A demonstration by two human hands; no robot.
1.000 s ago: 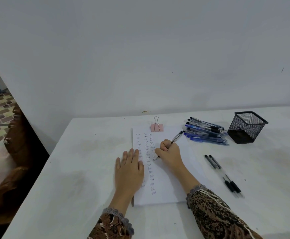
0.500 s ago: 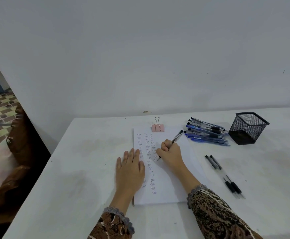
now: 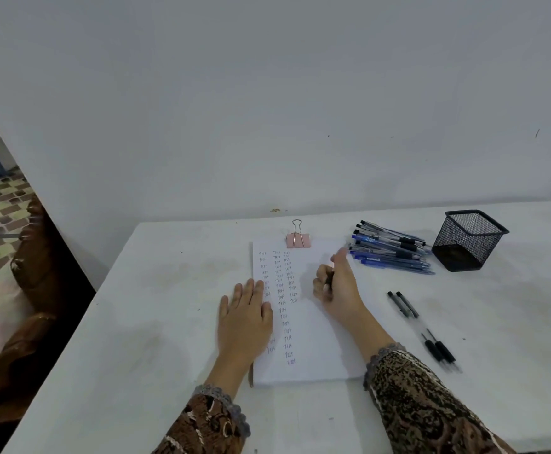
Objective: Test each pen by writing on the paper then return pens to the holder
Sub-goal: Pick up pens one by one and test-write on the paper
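Note:
A white sheet of paper (image 3: 313, 342) with columns of small written words lies in the middle of the table, clipped at its top by a pink binder clip (image 3: 298, 239). My left hand (image 3: 246, 317) rests flat on the paper's left edge. My right hand (image 3: 338, 288) hovers over the paper's right part, its fingers curled round a dark pen (image 3: 329, 279) that is mostly hidden in the blurred hand. A pile of several blue and black pens (image 3: 390, 249) lies right of the paper. The black mesh holder (image 3: 468, 239) stands beyond the pile.
Two black pens (image 3: 421, 329) lie side by side on the white table (image 3: 136, 322) to the right of my right forearm. A grey wall rises just behind the table. Off the table's left edge stands brown furniture (image 3: 25, 290).
My right hand has lifted the pen off the writing and moved right and up, toward the pen pile. The pen no longer sticks out above the hand. My left hand has stayed put.

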